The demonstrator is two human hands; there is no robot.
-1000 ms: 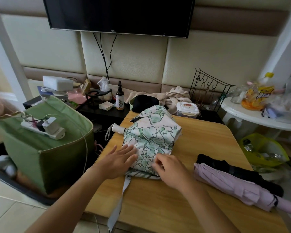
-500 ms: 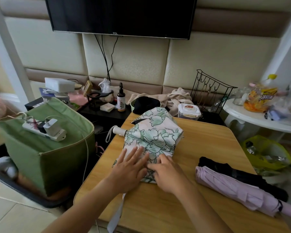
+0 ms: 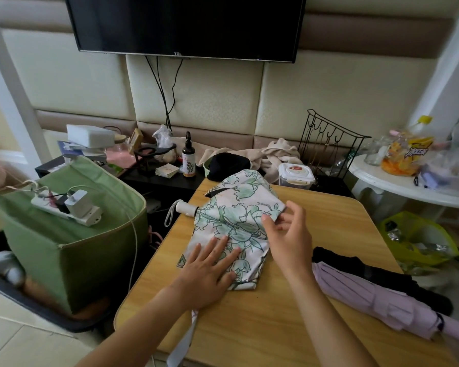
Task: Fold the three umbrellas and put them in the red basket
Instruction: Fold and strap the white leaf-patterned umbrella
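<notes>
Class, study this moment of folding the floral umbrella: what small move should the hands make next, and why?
Probably the right hand, pinching the loose right edge of the floral umbrella, should fold that flap inward. The left hand presses the near part flat on the table, and the canopy is spread wide, not yet wrapped.

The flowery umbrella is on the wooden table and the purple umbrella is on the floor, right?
Not quite. The head view shows the purple umbrella lying on the wooden table too, to the right of the flowery umbrella.
</notes>
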